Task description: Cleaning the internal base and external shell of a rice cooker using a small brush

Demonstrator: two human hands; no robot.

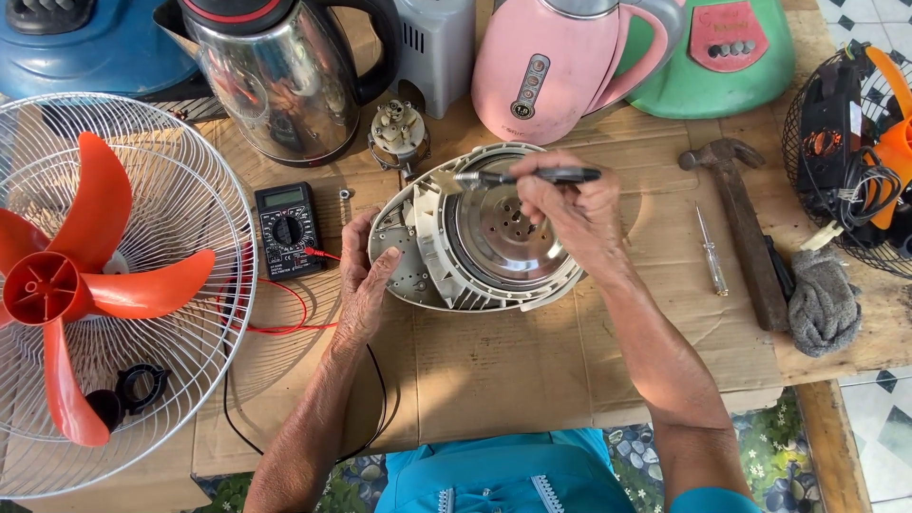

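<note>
Upturned kettle base (480, 233) under work on cardboard.
L hand (366, 275) steadies its edge, fingers flat; R hand (560, 204) pinches a black screwdriver (532, 176) w/ tip at rim.

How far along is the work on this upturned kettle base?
Done: the kettle base lies upturned, its metal plate exposed. In hand: the left hand steadies it while the right hand works a screwdriver at its rim. Left: the multimeter sits beside it, unused.

Grey rectangular screen (284, 198) on black multimeter (289, 229), beside fan grille (190, 190)
</note>
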